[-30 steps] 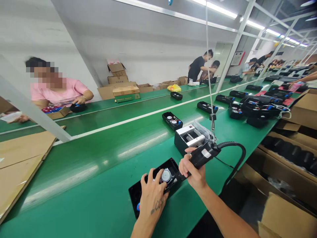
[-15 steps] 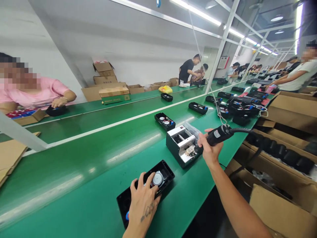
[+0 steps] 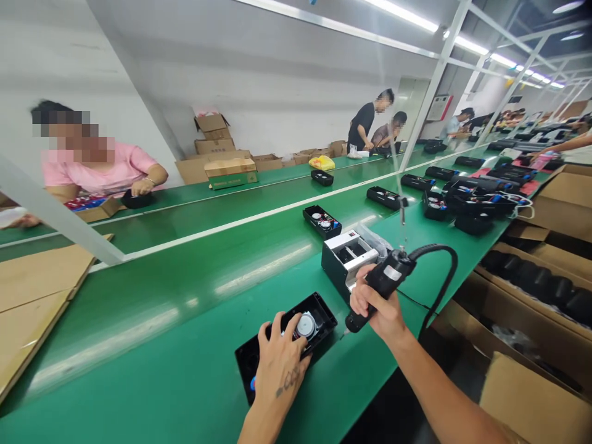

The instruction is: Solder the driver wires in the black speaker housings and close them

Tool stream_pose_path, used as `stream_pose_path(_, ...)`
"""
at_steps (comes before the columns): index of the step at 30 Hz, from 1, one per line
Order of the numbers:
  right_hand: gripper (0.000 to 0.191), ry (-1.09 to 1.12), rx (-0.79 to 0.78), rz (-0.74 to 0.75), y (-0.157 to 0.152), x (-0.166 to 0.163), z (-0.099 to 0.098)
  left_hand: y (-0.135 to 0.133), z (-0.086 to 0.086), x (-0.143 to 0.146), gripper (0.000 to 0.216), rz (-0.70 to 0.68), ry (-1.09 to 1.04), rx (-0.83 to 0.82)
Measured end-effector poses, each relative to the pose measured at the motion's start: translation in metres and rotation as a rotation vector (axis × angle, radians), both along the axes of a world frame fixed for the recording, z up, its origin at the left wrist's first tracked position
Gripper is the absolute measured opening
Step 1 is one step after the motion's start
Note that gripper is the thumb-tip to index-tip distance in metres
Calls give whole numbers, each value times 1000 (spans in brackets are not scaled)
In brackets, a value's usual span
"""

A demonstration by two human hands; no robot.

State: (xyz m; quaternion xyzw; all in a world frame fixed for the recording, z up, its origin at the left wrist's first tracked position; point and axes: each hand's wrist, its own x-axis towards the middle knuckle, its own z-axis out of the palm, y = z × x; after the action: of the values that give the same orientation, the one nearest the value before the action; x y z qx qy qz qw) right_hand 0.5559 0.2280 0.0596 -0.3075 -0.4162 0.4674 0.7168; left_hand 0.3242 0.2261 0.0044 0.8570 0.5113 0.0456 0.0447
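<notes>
My left hand (image 3: 282, 357) lies across an open black speaker housing (image 3: 248, 359) on the green bench, fingers over its inside and thumb at the near side. A round silver speaker driver (image 3: 306, 325) shows beside my fingertips, and a blue part peeks out under the wrist. My right hand (image 3: 380, 308) is wrapped round a black electric screwdriver (image 3: 387, 276), tilted with its bit down and left, just right of the housing. The bit end is small; I cannot tell whether it carries a screw. Behind the screwdriver stands a black and silver screw feeder (image 3: 345, 242), partly hidden.
Another open housing (image 3: 322, 222) sits beyond the feeder. Several black housings (image 3: 476, 200) are piled at the right. Cardboard boxes (image 3: 531, 385) stand below the bench edge. A cable (image 3: 451, 265) loops from the screwdriver. Across the line a person in a pink shirt (image 3: 118, 166) works.
The screwdriver has come away from the feeder, down and left towards the housing, in my right hand. My left hand stays on the housing. The whole view has shifted with my head.
</notes>
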Motion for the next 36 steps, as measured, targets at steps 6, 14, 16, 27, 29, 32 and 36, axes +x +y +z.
stream_pose_path(6,22,90,97,-21,-3,-37,-3,0,-1,0,13,-9,2,-13)
stream_pose_path(14,27,27,78,11,6,-57,-20,2,-8,1,13,5,2,22)
stream_pose_path(16,26,21,73,24,7,-58,-24,1,-8,1,14,3,4,25)
stream_pose_path(27,28,-70,52,77,5,-69,-29,1,-12,0,14,-12,13,58)
stream_pose_path(29,29,-108,42,96,3,-73,-29,0,-14,1,18,-14,24,70)
stream_pose_path(32,30,-168,39,85,0,-78,-28,2,-16,0,24,-11,20,72)
stream_pose_path(36,25,-255,54,51,-3,-80,-26,5,-14,-3,26,-9,-31,23)
